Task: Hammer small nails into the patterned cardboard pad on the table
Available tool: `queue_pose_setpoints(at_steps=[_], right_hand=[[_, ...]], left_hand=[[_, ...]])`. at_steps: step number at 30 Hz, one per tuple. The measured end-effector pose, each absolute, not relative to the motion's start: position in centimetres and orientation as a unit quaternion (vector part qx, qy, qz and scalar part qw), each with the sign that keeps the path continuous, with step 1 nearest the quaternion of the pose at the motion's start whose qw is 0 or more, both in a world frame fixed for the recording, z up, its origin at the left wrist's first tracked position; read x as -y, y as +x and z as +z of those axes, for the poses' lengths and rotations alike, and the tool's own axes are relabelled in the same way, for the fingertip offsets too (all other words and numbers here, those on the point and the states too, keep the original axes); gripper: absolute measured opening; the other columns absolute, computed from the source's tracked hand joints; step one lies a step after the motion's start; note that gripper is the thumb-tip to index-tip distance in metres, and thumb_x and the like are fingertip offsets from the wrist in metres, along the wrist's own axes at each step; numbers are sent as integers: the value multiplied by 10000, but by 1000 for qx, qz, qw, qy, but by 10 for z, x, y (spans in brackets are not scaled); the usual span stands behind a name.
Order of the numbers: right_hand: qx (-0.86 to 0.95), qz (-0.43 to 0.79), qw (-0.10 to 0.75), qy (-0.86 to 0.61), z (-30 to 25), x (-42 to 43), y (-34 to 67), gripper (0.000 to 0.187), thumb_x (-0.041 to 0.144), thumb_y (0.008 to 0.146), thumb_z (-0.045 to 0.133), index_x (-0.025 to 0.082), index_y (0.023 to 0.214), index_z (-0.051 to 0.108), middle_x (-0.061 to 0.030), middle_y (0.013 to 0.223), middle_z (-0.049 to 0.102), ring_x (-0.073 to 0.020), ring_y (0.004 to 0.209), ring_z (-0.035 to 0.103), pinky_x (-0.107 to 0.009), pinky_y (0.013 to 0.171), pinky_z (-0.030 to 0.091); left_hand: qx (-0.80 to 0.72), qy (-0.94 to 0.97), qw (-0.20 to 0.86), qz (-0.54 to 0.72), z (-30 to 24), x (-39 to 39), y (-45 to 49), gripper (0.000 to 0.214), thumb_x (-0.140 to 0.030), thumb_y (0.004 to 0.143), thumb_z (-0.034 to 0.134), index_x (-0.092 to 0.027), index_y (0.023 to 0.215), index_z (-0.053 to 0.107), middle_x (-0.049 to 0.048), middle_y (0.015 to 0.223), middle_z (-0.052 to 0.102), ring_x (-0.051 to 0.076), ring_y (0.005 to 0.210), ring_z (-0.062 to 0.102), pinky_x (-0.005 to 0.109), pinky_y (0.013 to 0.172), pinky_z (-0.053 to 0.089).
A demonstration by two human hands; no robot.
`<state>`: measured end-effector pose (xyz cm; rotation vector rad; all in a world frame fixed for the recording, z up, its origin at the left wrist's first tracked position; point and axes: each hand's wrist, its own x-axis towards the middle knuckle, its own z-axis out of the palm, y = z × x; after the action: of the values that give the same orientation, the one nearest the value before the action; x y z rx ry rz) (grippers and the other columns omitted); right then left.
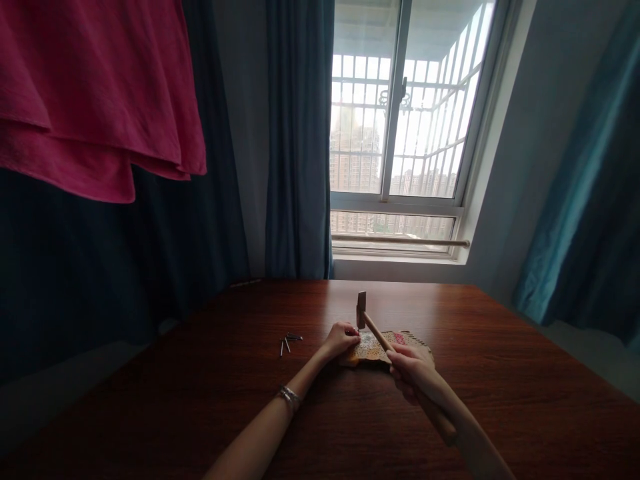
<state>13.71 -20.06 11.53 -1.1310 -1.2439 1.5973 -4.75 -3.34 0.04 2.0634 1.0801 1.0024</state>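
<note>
A small wooden board (373,348) with a dotted, coloured pattern lies on the dark wooden table (210,400). My right hand (410,372) is closed round the wooden handle of a small hammer (362,311), whose head hovers just above the board's left part. My left hand (341,339) rests at the board's left edge, fingers pinched together right under the hammer head; what they pinch is too small to make out. A bracelet sits on my left wrist.
Several loose nails (288,341) lie on the table to the left of my left hand. Behind the table are a barred window (400,127) and blue curtains (299,140). A pink cloth (95,93) hangs at upper left.
</note>
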Motion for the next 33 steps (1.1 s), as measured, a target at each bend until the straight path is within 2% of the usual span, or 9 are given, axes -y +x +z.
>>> queue_pose_setpoints(at_steps=[7,12,17,23,28,33], right_hand=[[507,611,419,-440,121,202,134,364,497,688,567,206,859,431,92,513,452,-29,253,320,-156,241,206],[500,619,399,-456,115,200,131,369,505,662,575,210,820,423,91,508,459,-36,254,334,-158,243,209],[518,596,428,-440,116,198,132,359,507,684,566,206,824,431,90,489,461,-42,250,334,-162,238,215],[493,634,387,-454,117,197,133,398,508,644,598,202,836,431,93,494,463,-29,254,331,-156,261,198],[496,626,414,-436,121,201,133,401,511,670,585,204,879,434,92,509,465,-29,254,328,-157,259,189],[495,631,392,-451,116,202,136,377,497,660,585,206,833,419,93,505,458,-29,252,326,-154,254,188]], left_hand=[[-402,776,302,382,2,35,-47,166,-286,684,641,-140,713,713,43,790,666,158,733,596,242,681,435],[-406,773,308,379,-1,33,-47,166,-289,680,645,-140,718,709,36,792,664,151,725,594,234,667,434],[-399,781,297,377,1,33,-47,175,-301,680,643,-143,708,714,35,769,664,156,735,591,240,684,428],[-409,777,303,372,3,35,-47,168,-290,685,641,-143,722,714,31,774,663,154,746,593,233,684,430],[-405,782,297,369,3,35,-48,170,-291,684,643,-145,723,719,29,752,659,153,726,589,233,666,424],[-404,779,307,367,5,36,-48,162,-286,690,638,-152,729,721,35,785,666,158,752,594,235,681,432]])
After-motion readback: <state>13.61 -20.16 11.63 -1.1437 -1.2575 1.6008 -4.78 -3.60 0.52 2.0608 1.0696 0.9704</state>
